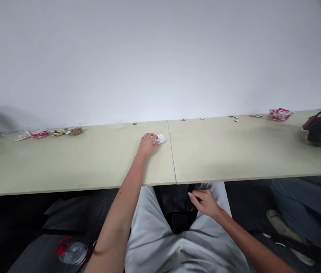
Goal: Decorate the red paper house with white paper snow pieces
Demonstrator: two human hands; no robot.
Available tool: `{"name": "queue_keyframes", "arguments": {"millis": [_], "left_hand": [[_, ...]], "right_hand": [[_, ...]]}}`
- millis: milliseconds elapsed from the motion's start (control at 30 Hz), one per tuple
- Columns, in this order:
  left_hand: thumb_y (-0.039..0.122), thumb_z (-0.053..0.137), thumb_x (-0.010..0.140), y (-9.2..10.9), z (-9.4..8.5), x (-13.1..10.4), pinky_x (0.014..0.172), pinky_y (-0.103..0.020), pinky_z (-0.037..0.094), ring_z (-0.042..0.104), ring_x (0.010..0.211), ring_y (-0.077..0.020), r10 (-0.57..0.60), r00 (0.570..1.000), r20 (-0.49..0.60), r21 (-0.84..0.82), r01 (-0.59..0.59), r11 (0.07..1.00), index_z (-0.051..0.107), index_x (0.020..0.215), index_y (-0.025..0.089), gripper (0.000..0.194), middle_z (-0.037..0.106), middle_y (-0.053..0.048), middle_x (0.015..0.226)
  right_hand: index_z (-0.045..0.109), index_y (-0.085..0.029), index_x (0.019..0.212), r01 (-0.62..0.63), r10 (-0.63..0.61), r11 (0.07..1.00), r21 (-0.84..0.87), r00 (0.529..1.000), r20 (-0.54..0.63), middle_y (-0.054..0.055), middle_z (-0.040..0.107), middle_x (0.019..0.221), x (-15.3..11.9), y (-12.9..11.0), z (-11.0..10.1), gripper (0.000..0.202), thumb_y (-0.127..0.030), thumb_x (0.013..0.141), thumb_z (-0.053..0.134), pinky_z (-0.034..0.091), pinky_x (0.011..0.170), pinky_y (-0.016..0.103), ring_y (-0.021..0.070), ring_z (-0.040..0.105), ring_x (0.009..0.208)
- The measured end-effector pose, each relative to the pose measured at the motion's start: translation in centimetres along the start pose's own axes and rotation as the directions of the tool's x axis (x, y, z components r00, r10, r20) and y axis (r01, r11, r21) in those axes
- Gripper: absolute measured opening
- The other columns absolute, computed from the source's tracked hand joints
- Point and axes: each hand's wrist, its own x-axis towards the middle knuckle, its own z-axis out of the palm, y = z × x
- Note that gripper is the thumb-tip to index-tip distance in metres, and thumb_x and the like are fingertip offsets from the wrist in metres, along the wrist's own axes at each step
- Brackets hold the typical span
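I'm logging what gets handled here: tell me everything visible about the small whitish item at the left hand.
The small whitish item looks crinkled, perhaps thin plastic, with faint pinkish marks; finer detail is too small to read. It appears to lie on the pale tabletop, just left of the seam. The left hand covers its left end and seems to touch it; whether it grips is unclear.

Pale table [220,151] with a seam [171,151], white packet [161,139] beside it, filled bags [75,131] far left, small pieces [236,120] along back, pink-white bag [280,114] right
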Motion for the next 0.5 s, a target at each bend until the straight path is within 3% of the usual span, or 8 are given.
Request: {"name": "queue_keyframes", "arguments": {"millis": [233, 500], "left_hand": [[0.026, 0.049, 0.096, 0.33, -0.35, -0.06, 0.098, -0.043, 0.038, 0.049, 0.122, -0.0265, 0.011, 0.999, -0.037, 0.032, -0.01, 0.999, 0.067, 0.105, 0.024, 0.02, 0.061, -0.009, 0.122], [0.029, 0.051, 0.096, 0.45, -0.53, -0.06, 0.1, -0.043, 0.035, 0.048, 0.123, -0.0264, -0.028, 0.998, -0.049, 0.059, 0.031, 0.998, 0.066, 0.111, 0.024, 0.022, 0.061, -0.01, 0.123]], "right_hand": [[0.036, -0.016, 0.058, -0.002, 0.002, 1.0, 0.001, 1.0, 0.003, -0.004, 0.035, 0.052, -0.01, 0.06, 0.02, 0.043, -0.022, 0.099, 0.049, 0.022, 0.053, 0.025, 0.0058, 0.033, 0.049], [0.036, -0.016, 0.058, -0.002, 0.002, 1.0, 0.002, 1.0, 0.004, -0.005, 0.035, 0.052, 0.12, -0.12, -0.1, 0.044, -0.022, 0.099, 0.05, 0.022, 0.053, 0.025, 0.0058, 0.031, 0.048]]}}
